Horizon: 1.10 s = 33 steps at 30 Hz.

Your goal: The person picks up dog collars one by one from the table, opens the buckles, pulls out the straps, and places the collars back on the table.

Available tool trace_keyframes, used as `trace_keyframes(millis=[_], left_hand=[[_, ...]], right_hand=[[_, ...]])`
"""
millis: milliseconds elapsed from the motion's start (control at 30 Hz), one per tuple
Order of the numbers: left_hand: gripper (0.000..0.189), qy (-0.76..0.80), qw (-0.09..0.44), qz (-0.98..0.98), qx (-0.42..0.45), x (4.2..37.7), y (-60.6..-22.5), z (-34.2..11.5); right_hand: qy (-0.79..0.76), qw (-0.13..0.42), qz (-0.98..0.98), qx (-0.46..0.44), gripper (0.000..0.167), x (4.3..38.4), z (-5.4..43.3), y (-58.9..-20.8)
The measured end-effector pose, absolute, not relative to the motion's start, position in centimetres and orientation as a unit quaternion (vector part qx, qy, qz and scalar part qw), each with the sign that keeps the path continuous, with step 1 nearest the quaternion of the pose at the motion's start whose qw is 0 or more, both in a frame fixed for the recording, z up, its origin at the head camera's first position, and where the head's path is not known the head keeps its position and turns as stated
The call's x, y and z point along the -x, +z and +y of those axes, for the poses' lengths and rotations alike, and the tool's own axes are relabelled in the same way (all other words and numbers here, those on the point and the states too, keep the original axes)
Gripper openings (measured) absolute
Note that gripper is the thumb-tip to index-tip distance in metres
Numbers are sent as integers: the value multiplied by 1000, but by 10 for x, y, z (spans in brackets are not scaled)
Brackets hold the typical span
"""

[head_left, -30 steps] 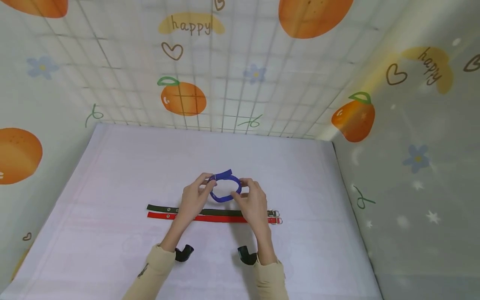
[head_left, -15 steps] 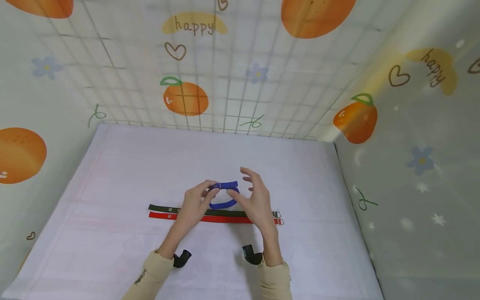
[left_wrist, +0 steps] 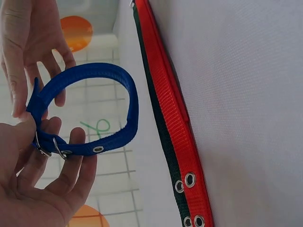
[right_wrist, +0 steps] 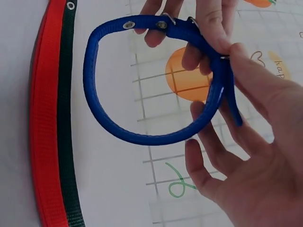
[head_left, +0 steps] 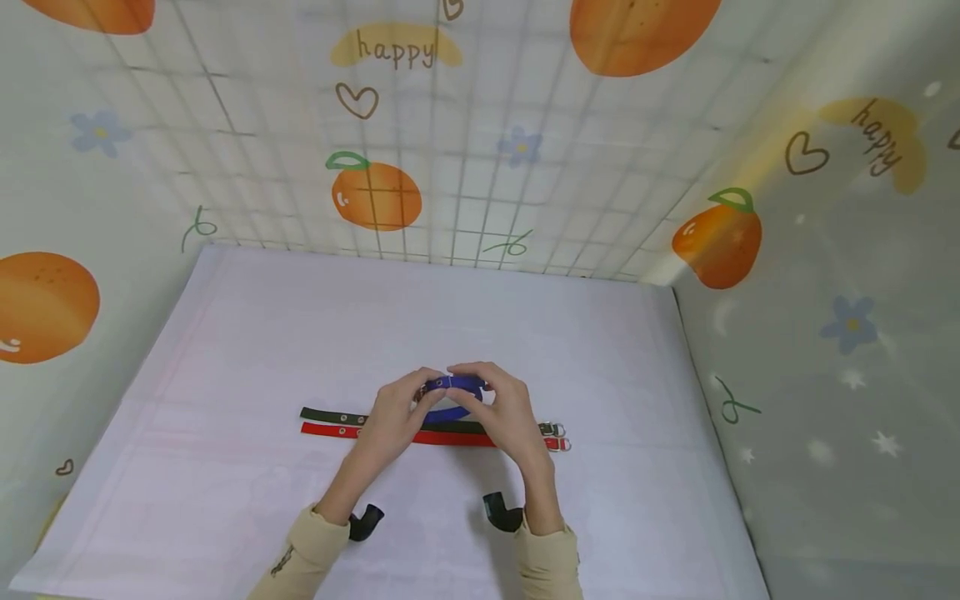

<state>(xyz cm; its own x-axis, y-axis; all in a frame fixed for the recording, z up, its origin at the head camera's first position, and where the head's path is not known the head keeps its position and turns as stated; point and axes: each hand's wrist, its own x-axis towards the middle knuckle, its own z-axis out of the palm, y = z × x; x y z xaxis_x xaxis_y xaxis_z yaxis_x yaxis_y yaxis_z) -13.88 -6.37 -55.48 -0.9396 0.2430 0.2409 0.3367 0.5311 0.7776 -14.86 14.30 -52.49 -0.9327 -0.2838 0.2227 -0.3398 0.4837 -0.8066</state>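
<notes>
Collar (left_wrist: 133,104) raised over table (head_left: 622,375), left hand (head_left: 393,412) gripping

Position: the collar, blue, is fastened into a loop and held clear of the surface, above the middle of the table, well in from the left and right edges.

Left hand: pinches the collar by its metal fittings (left_wrist: 43,152), thumb in front, fingers behind the band. Right hand (head_left: 510,412): thumb at the band beside the free end (right_wrist: 236,113), fingers curved and spread behind it; whether it grips or merely touches cannot be told. The two thumbs come together at the band. Eyelets (right_wrist: 129,24) show along the collar beyond the left fingers.

On the table: a green strap (head_left: 450,427) and a red strap (head_left: 450,438) lie just beside each other, running roughly parallel to the far edge. The green one is on the far-edge side, the red one on the near-edge side. Their metal-fitted ends point to the right edge, their plain ends to the left edge.

Near-edge side: a black elbow-shaped piece (head_left: 502,512) shows by each wrist; attachment is unclear. Both sleeves (head_left: 318,533) are beige.

Surround: curtain (head_left: 487,125) printed with oranges, behind the far edge and along both sides.
</notes>
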Motion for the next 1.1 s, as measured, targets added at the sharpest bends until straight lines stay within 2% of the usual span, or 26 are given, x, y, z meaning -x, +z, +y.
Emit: trace_keyframes(millis=[167,467,767,1100], left_hand=[[23,-467,53,-866,169,137,-554,-64],[21,-508,63,-844,158,136,-554,-61],[20,-599,29,-793,104,135,-550,-55],[20,-605,19,-790,101,135,-546,-57]], right_hand=[[490,5,-850,-191,29,148,146,-526],[480,-22,-858,-184,30,149,146,-527],[498,-37,-850,-171,27,149,141,-526],[506,-45,-839,-193,26,147,139,-526]])
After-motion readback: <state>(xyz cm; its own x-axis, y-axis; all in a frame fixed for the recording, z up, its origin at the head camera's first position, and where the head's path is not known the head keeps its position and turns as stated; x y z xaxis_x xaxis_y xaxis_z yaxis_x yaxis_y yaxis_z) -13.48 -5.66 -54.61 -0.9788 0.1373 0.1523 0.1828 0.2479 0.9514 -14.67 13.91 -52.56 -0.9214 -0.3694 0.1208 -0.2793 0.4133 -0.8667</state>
